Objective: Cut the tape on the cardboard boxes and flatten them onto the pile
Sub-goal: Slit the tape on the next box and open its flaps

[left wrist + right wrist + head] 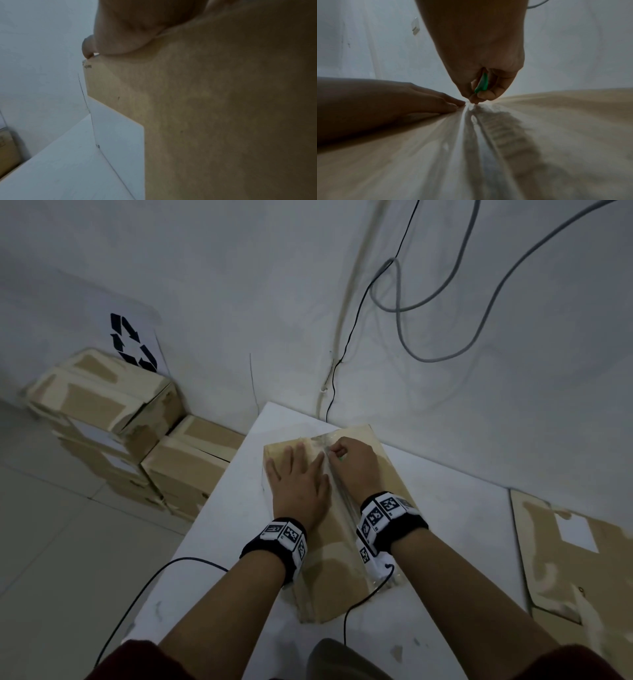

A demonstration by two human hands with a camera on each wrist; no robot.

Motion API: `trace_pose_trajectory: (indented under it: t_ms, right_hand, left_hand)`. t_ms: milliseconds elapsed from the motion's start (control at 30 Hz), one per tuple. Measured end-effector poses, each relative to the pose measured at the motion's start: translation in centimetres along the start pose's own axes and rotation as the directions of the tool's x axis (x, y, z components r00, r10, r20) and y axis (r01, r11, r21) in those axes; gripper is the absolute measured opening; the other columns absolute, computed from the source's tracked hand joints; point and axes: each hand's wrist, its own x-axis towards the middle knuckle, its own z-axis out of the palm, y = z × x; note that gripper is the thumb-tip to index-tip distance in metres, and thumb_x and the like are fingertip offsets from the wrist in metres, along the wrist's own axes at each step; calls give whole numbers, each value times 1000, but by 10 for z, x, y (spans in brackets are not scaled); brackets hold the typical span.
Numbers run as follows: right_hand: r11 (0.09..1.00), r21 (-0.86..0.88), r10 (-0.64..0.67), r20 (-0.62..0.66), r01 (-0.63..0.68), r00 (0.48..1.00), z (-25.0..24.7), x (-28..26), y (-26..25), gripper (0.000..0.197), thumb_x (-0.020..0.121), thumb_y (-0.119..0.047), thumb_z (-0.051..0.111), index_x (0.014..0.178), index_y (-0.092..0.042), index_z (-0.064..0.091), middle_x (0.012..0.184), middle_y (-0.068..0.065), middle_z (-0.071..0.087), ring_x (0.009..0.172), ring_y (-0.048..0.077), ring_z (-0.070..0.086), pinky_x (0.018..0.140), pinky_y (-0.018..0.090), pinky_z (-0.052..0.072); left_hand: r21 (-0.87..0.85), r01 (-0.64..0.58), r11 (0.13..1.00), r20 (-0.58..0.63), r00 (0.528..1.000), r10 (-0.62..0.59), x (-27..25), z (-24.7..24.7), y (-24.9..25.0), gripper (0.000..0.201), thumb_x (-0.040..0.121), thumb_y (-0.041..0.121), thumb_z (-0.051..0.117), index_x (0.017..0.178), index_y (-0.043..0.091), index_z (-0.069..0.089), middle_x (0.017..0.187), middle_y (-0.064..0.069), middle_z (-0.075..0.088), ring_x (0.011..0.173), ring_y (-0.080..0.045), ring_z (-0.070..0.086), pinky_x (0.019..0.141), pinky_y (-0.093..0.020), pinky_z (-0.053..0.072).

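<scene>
- Two hands work on one box (318, 573), which sits on the white table (219, 542).
- Left hand (298, 481) lies flat, fingers straight, so the box stays put.
- Right hand (352, 462) pinches a green cutter (482, 83) at the tape (342, 501) to slice it.

- A cardboard box (329, 573) lies on the table (219, 542), its far end near the wall (239, 268).
- A strip of tape (339, 494) runs along the middle of the box top, from near end to far.
- The left hand (298, 481) lies flat on the box, left of the tape; its fingertips (87, 47) reach the box's far edge.
- The right hand (352, 463) sits just right of the tape, touching it near the far end, with what may be a small cutter (482, 83) in its fingers.
- Stacked boxes (130, 422) stand on the floor (51, 542) left of the table, against the wall.
- Flattened cardboard (575, 559) lies right of the table.
- Cables (397, 302) hang on the wall behind the table.
</scene>
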Motion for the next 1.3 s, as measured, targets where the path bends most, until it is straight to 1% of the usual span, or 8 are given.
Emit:
trace_pose_trajectory:
  t_ms: [100, 200, 300, 467, 567, 933, 1100, 1300]
  right_hand:
    - [995, -99, -5, 37, 9, 999, -1, 2, -7, 15, 92, -20, 59, 86, -10, 68, 86, 7, 69, 83, 26, 63, 76, 36, 50]
    - [968, -244, -31, 111, 58, 993, -1, 5, -18, 17, 94, -15, 53, 84, -7, 64, 91, 12, 68, 86, 31, 62, 72, 35, 43]
    - [943, -324, -37, 128, 77, 991, 2, 6, -25, 17, 93, -11, 51, 75, -12, 55, 91, 14, 67, 87, 33, 62, 66, 31, 35]
    - [945, -319, -23, 170, 77, 985, -7, -8, -13, 18, 93, -13, 51, 91, -5, 68, 94, 14, 68, 91, 31, 63, 75, 33, 43]
    - [949, -307, -18, 152, 65, 988, -8, -22, -2, 21, 93, -15, 51, 89, -7, 70, 91, 12, 69, 87, 31, 63, 76, 37, 49]
    - [933, -349, -33, 151, 84, 988, -11, -33, 4, 25, 97, -13, 45, 92, -6, 69, 95, 12, 68, 89, 30, 63, 68, 30, 37]
    - [925, -360, -55, 184, 119, 981, -16, -57, 16, 24, 99, -14, 45, 99, -5, 67, 102, 12, 66, 96, 29, 62, 76, 31, 41]
    - [926, -364, -26, 200, 99, 979, -32, -96, 25, 25, 101, -16, 43, 101, -4, 64, 106, 13, 63, 98, 30, 59, 75, 31, 38]
  left_hand:
    - [5, 5, 1000, 4, 1000, -5, 0, 0, 1, 51, 98, 46, 30, 147, 34, 33, 161, -6, 10, 148, -28, 2, 114, -56, -9]
    - [-15, 5, 1000, 3, 1000, -5, 0, 0, 1, 49, 99, 45, 29, 147, 36, 33, 161, -6, 10, 148, -28, 1, 114, -56, -11]
    - [-30, 10, 999, 10, 1000, -10, 0, -1, 2, 48, 100, 45, 27, 147, 38, 31, 162, -5, 9, 149, -27, -1, 114, -55, -13]
    - [11, 11, 1000, 19, 1000, -11, -1, -4, 3, 50, 99, 45, 29, 147, 34, 34, 161, -5, 10, 148, -27, 1, 115, -55, -8]
    - [37, 13, 999, 16, 1000, -14, -1, -3, 3, 51, 98, 45, 31, 147, 32, 34, 161, -5, 11, 148, -28, 3, 116, -56, -5]
    - [41, 19, 999, 14, 1000, -20, -1, -1, 0, 52, 98, 47, 33, 148, 35, 33, 161, -3, 12, 148, -26, 4, 116, -54, -5]
    - [64, 7, 998, 9, 1000, -8, 1, 2, -1, 52, 97, 47, 35, 147, 36, 33, 161, -3, 12, 148, -27, 6, 116, -56, -2]
    - [49, 8, 999, 5, 1000, -8, 1, 3, 0, 51, 97, 47, 37, 147, 37, 33, 161, -2, 12, 147, -26, 5, 116, -56, -4]
